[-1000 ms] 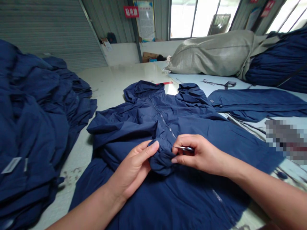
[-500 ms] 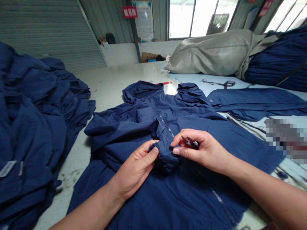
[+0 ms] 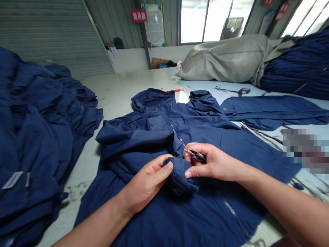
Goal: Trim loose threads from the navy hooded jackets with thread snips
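Observation:
A navy zip-front jacket (image 3: 144, 147) lies spread over the table in front of me. My left hand (image 3: 151, 178) pinches the gathered end of one of its sleeves, the cuff (image 3: 181, 171), with the thumb on top. Small thread snips (image 3: 196, 156) sit in the curled fingers of my right hand (image 3: 210, 163), their pointed blades aimed left. The thumb of that hand rests against the right side of the cuff. The blades are just above the bunched cloth; whether they touch it I cannot tell. Some fingers of both hands are hidden.
Heaped navy garments (image 3: 46, 130) border the left side. At the right lie a folded navy garment (image 3: 277, 108) and a blurred-out patch (image 3: 305, 151). Behind them rest a large grey-green sack (image 3: 223, 60) and a navy bundle (image 3: 298, 68). A red strip (image 3: 177, 90) lies beyond the jacket.
The cuff has turned and shifted slightly right and down in my left hand. My right hand has moved left, bringing the snips over the cuff, with its thumb lower on the cloth.

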`<state>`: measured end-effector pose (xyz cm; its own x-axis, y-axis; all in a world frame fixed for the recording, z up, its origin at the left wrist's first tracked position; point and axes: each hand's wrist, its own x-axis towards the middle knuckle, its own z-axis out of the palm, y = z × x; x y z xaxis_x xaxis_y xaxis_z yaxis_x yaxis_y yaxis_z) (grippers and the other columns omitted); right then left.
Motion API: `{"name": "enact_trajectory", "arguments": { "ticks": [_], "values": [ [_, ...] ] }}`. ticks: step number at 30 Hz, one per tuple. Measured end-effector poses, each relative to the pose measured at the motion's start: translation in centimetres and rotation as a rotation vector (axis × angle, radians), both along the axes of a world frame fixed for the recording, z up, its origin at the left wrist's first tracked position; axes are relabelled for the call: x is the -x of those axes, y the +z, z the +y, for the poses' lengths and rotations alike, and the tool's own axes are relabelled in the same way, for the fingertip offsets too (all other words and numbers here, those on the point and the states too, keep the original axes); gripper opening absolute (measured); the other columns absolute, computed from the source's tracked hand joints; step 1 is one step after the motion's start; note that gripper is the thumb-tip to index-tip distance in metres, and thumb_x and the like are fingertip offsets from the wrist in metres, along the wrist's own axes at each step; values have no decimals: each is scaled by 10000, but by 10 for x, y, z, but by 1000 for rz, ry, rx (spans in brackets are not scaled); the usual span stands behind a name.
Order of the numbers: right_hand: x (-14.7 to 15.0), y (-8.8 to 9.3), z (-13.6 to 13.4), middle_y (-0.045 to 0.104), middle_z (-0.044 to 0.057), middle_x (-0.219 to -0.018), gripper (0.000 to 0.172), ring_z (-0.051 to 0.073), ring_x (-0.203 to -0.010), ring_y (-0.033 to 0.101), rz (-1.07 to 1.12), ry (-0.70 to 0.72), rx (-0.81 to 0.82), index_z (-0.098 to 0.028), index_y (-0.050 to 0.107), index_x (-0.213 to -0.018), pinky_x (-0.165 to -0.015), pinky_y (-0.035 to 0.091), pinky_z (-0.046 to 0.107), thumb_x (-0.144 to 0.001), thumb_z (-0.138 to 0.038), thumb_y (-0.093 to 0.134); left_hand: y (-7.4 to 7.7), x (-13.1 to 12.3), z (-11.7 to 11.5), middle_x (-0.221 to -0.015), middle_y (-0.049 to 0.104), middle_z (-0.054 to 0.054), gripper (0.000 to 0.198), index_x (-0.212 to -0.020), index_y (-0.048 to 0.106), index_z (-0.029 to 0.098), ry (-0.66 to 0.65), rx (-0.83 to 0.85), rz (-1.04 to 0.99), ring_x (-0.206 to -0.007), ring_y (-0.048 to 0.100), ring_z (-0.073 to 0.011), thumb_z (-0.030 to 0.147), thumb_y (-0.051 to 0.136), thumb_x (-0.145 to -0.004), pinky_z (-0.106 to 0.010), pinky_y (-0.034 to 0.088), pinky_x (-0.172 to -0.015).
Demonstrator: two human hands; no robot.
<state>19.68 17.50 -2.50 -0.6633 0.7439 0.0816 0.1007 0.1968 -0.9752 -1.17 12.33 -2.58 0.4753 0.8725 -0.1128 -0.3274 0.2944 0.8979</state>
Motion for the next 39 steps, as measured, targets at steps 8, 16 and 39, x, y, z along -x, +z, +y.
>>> {"name": "enact_trajectory", "arguments": {
  "ticks": [8, 16, 39],
  "values": [
    [-1, 0, 2, 558, -23, -775, 266, 100, -677, 498, 158, -120, 12, -184, 626, -899, -645, 426, 225, -764, -343, 792, 6, 9, 3, -883, 558, -4, 247, -908, 694, 182, -74, -197, 217, -857, 508, -143, 425, 656, -882, -239, 408, -836],
    [6, -6, 4, 594, -10, -770, 160, 111, -688, 529, 77, -173, -177, -171, 706, -896, -650, 418, 241, -782, -271, 759, 13, 9, 2, -838, 527, 8, 273, -834, 669, 176, -166, -341, 314, -798, 495, -128, 439, 629, -897, -209, 409, -774],
    [-6, 10, 7, 545, -20, -689, 376, 79, -528, 340, 43, -109, 26, -164, 705, -982, -507, 303, 229, -852, -514, 663, 32, 16, 12, -904, 773, -50, 155, -897, 745, 179, 237, 44, -72, -919, 714, -215, 316, 746, -824, -304, 561, -881]
  ]
}}
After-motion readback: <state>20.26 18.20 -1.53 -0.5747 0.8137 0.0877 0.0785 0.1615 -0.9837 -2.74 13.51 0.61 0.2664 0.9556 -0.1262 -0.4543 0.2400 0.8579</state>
